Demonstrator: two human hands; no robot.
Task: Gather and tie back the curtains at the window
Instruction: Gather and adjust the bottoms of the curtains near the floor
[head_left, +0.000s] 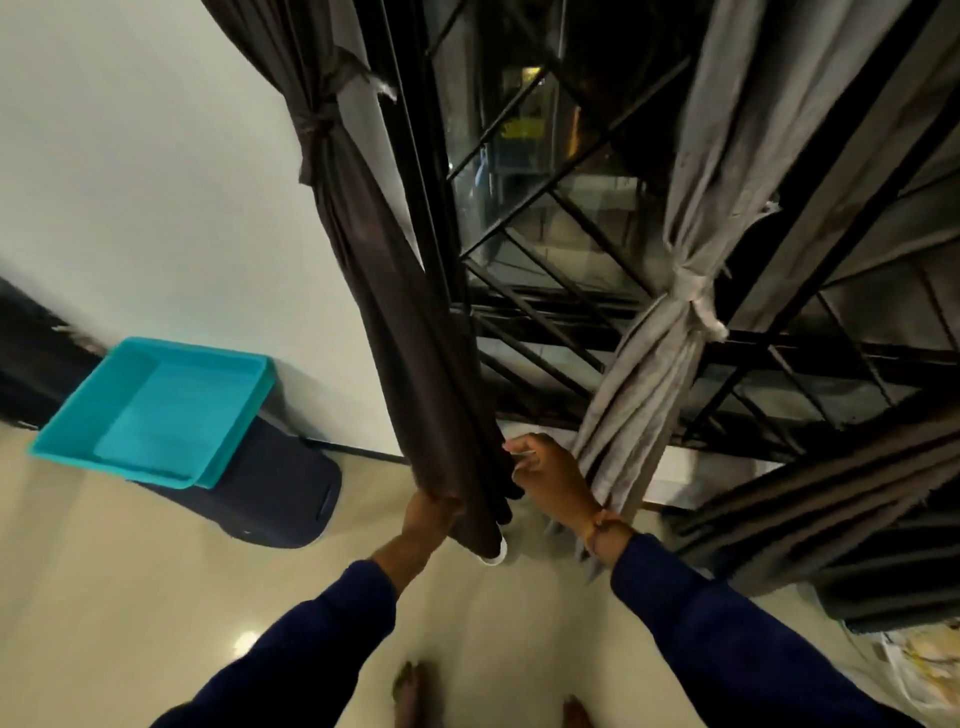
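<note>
Left grip (431, 512) is clenched round the lower end of the dark curtain (395, 291), which hangs tied at its upper part beside the window grille (524, 322). Right grip (545, 475) is released, fingers loosely curled, just beside the curtain's hem edge. Grey curtain (670, 332) hangs tied to the right, near the right wrist. Bare floor (156, 571) lies open between the feet and a teal tray (156, 410) on a dark case (280, 488) at the wall.

Dark brown curtain (410, 332) and grey curtain (654, 364) hang tied.
</note>
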